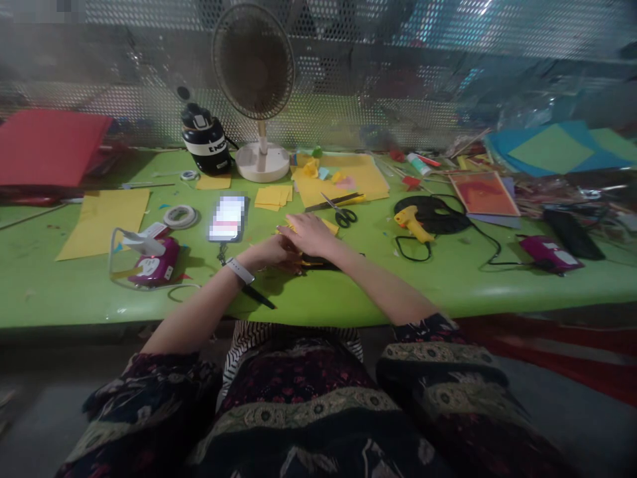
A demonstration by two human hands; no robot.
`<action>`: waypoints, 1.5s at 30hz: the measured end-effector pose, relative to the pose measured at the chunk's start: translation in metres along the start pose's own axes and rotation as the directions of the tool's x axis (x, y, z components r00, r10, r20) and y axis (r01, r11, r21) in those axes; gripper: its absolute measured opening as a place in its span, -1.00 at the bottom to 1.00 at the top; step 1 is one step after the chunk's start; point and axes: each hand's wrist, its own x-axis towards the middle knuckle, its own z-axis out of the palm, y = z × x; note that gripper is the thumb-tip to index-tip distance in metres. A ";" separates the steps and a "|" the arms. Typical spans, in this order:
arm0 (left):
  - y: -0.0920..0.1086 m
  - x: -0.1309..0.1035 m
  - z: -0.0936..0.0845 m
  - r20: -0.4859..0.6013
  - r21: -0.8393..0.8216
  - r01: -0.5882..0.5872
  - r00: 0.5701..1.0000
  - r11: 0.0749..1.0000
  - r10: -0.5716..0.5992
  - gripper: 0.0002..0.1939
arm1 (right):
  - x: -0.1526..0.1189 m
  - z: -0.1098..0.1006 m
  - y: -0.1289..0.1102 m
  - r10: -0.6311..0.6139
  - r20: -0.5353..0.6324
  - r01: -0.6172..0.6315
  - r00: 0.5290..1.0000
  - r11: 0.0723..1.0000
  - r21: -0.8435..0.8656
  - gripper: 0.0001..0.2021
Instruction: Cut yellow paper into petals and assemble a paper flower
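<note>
Near the front middle of the green table (pixel 318 302), my left hand (pixel 279 253) and my right hand (pixel 309 234) are together over a small yellow paper (pixel 329 226). My right hand lies partly across my left, with its fingers stretched over the paper. The fingers of my left hand are mostly hidden, so what they hold cannot be made out. A dark tool with yellow parts (pixel 323 263) lies under my right wrist, partly covered. Black scissors (pixel 344 214) rest just behind my hands. A black pen (pixel 259 297) lies in front of my left hand.
Behind stand a fan (pixel 263 162) and a black bottle (pixel 206 143). A lit phone (pixel 227 219), white tape (pixel 180 216) and a purple power strip (pixel 158 262) are on the left. On the right lie a yellow glue gun (pixel 414 224) with its cord and a second purple strip (pixel 550 253).
</note>
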 end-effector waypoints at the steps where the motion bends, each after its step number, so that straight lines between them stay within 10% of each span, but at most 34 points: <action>1: 0.000 0.000 0.000 0.008 -0.006 -0.006 1.000 1.000 0.006 -0.83 | 0.000 0.000 0.000 0.000 0.001 0.000 1.000 1.000 0.002 -0.40; 45: 0.001 -0.004 0.002 -0.003 0.023 -0.025 1.000 0.999 0.026 -0.89 | 0.003 0.005 0.004 -0.012 0.025 0.013 1.000 1.000 -0.012 -0.40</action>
